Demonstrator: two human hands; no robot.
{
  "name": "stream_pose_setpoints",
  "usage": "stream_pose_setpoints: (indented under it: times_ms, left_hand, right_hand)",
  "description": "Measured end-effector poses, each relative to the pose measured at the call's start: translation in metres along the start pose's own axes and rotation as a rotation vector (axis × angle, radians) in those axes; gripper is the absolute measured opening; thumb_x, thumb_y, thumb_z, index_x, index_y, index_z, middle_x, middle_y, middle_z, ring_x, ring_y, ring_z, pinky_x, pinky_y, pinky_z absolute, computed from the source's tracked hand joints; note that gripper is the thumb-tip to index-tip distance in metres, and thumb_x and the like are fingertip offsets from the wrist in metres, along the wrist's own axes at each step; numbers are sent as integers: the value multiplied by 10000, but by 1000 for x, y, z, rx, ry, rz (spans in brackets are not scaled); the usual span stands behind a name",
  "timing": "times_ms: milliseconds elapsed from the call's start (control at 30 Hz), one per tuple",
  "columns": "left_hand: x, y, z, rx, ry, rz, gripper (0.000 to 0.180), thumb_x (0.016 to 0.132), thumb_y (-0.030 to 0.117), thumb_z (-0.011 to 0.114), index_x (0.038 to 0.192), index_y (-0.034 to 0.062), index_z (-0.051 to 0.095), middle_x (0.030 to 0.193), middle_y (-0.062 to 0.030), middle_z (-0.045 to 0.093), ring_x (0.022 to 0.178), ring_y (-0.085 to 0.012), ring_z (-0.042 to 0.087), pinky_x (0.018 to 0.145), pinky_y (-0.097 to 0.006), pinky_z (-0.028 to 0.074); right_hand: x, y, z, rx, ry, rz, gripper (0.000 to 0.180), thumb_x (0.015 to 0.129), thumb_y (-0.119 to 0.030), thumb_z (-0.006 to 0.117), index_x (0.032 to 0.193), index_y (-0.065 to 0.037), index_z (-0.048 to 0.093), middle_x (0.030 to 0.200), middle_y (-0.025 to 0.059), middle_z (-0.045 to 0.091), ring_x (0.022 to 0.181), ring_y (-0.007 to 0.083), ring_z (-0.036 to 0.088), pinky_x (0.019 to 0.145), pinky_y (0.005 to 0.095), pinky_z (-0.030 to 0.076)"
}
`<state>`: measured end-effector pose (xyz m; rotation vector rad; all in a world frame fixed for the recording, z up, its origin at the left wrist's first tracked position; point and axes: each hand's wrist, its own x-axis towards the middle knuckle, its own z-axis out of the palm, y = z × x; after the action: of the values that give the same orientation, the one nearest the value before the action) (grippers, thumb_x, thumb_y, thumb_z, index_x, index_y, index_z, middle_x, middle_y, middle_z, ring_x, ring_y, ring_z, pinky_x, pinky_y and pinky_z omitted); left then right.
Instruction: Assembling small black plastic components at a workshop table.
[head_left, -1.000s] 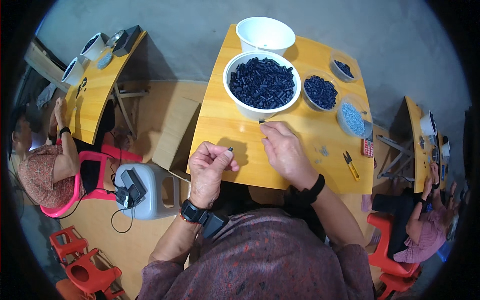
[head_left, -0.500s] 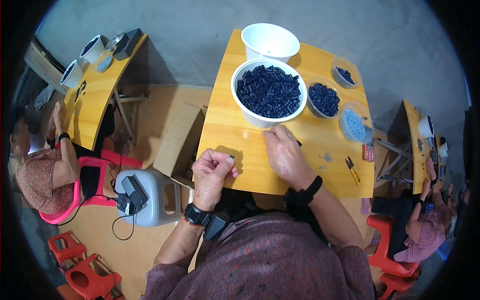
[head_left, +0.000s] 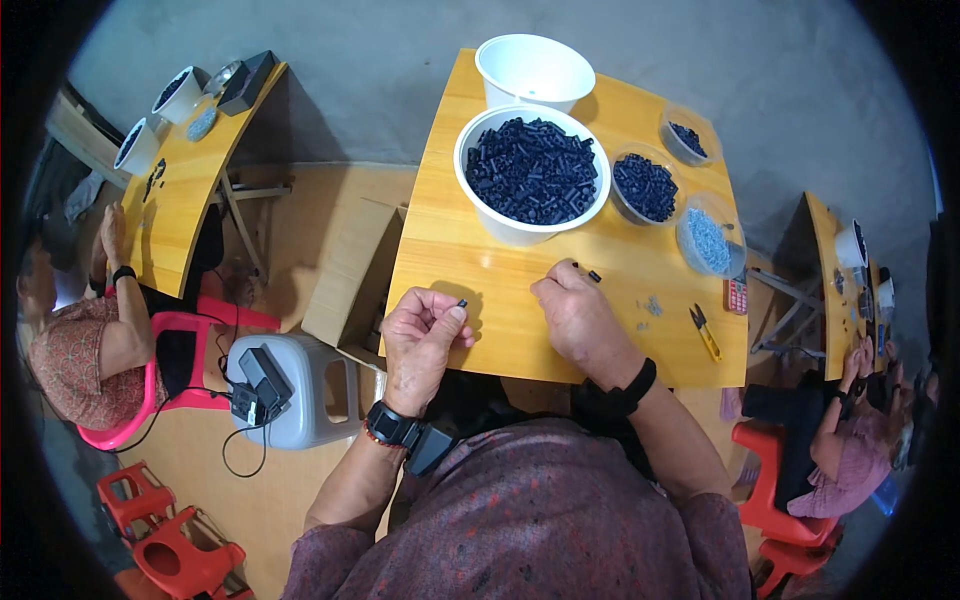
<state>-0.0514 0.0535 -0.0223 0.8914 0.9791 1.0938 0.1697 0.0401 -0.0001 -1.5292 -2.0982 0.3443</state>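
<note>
My left hand (head_left: 424,335) is closed at the near left part of the wooden table (head_left: 480,335), pinching a small dark piece (head_left: 462,303) between thumb and forefinger. Toward the middle, my right hand (head_left: 582,315) has its fingers curled in, their tips mostly hidden from above. A short black piece (head_left: 594,276) lies just beyond its knuckles, and a dark tip shows at its fingers. Farther back stands a white tub (head_left: 462,170) heaped with short black tubular pieces. Beside it, a clear bowl (head_left: 620,205) holds more black pieces.
A second white tub (head_left: 540,90) stands behind. To the right are another clear bowl (head_left: 708,130), a container of light-blue bits (head_left: 707,242), yellow-handled snips (head_left: 708,335), loose grey bits (head_left: 652,305) and a red calculator (head_left: 737,296). A cardboard box (head_left: 345,280) and a grey stool (head_left: 300,400) stand left.
My right hand has shifted slightly away from the white tub, and the black piece by its knuckles now shows more fully. My left hand keeps its pinch on the small dark piece.
</note>
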Motion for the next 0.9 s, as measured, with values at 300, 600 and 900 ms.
stream_pose_setpoints:
  times_ms: [300, 600, 900]
  left_hand:
    - [-11, 3, -1, -31, -36, -55, 99, 935, 34, 639, 1021, 0, 602, 858, -71, 670, 704, -133, 655, 665, -274, 577]
    - [-35, 14, 21, -171, -148, -80, 117, 944, 28, 622, 1055, 2, 596, 903, -91, 685, 752, -158, 683, 719, -306, 598]
    - [-44, 20, 48, -166, -241, -143, 131, 944, 45, 631, 1060, -6, 599, 961, -103, 698, 781, -161, 686, 727, -301, 594]
  right_hand:
    - [-4, 5, -3, 25, -11, -12, 159, 775, 75, 566, 893, 19, 657, 878, 182, 603, 787, 371, 613, 701, 413, 512]
    - [-13, -25, -14, 906, 59, 255, 128, 914, 33, 610, 1036, 43, 646, 925, 115, 654, 781, 182, 668, 681, 296, 547]
    - [-28, -45, -24, 1168, 139, 351, 128, 948, -3, 605, 1061, 22, 658, 856, 56, 687, 731, 82, 641, 662, 214, 531]
